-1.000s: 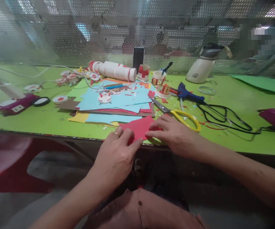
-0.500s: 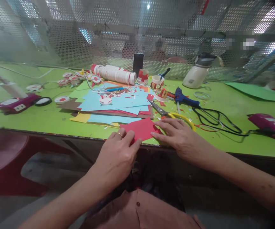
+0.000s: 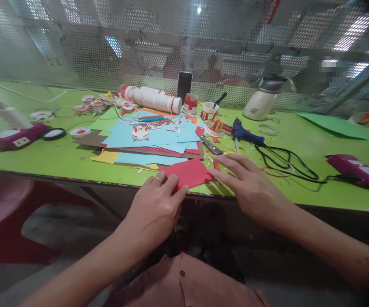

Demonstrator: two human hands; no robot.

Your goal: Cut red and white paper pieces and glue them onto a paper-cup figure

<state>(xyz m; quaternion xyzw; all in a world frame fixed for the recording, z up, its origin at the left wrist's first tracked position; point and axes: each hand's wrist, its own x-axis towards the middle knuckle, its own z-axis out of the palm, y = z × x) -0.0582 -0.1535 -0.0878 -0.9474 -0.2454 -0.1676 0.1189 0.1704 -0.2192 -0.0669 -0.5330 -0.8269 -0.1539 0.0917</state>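
- Paper in red (image 3: pixel 193 171) lies at the lower centre of the frame, on the near edge of the green table (image 3: pixel 53 161), just in front of the layered coloured sheets (image 3: pixel 184 133).
- Left hand (image 3: pixel 159 198), left of centre: fingers bent over the sheet's left part, thumb along its near edge, as a second ago. (Whether they pinch or merely press cannot be told from where one stands.)
- Right hand (image 3: pixel 251 183), right of centre: fingers loosely parted, thumb clear of the forefinger. It has slid rightward, from on the sheet to its right corner; whether the thumb tip touches cannot be told.
- Consequence: more red surface lies bare, and the left hand now appears to do most of the steadying.
- Scissors (image 3: pixel 212 147), beyond the right hand: blades in view, yellow handle now largely hidden by that hand.
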